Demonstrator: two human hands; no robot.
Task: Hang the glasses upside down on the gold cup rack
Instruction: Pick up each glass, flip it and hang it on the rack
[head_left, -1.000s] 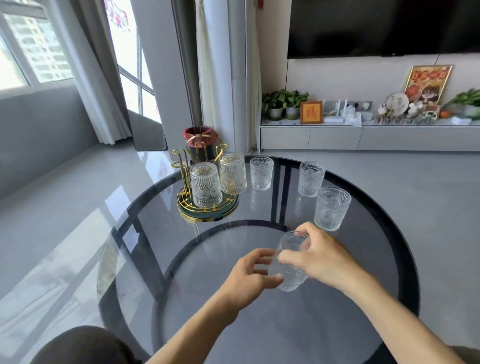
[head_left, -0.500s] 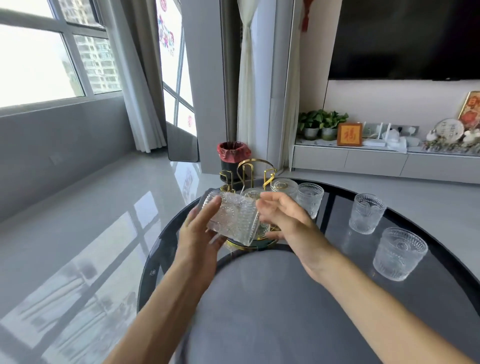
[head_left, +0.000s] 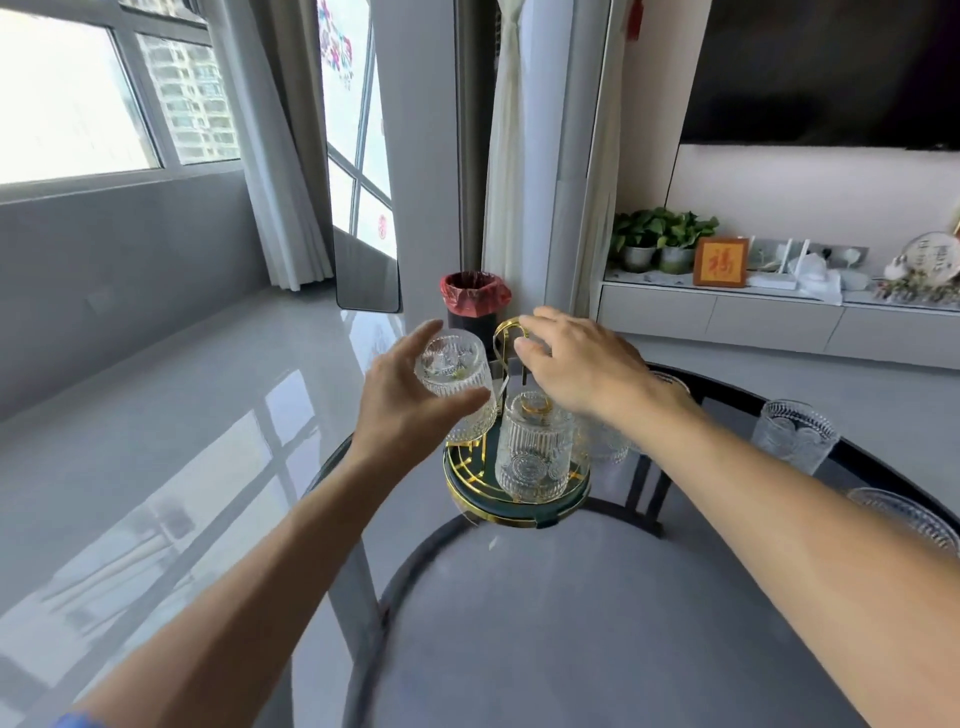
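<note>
The gold cup rack (head_left: 470, 470) with its dark green round base stands at the far left of the glass table. My left hand (head_left: 400, 410) grips a ribbed clear glass (head_left: 457, 382), mouth down and a little tilted, over the rack's left side. One glass (head_left: 530, 452) hangs upside down at the rack's front. A second glass (head_left: 605, 444) is partly hidden under my right wrist. My right hand (head_left: 582, 364) hovers over the rack's top gold loop (head_left: 503, 332), fingers spread and holding nothing.
Two upright glasses (head_left: 795, 436) (head_left: 906, 522) stand at the right of the round dark-rimmed table (head_left: 883, 460). A bin with a red liner (head_left: 475, 304) sits on the floor behind the rack. A low white cabinet with plants runs along the right wall.
The glass passed from both hands to my left hand alone, turned mouth down and came over the rack. My right hand let go and moved above the rack's loop.
</note>
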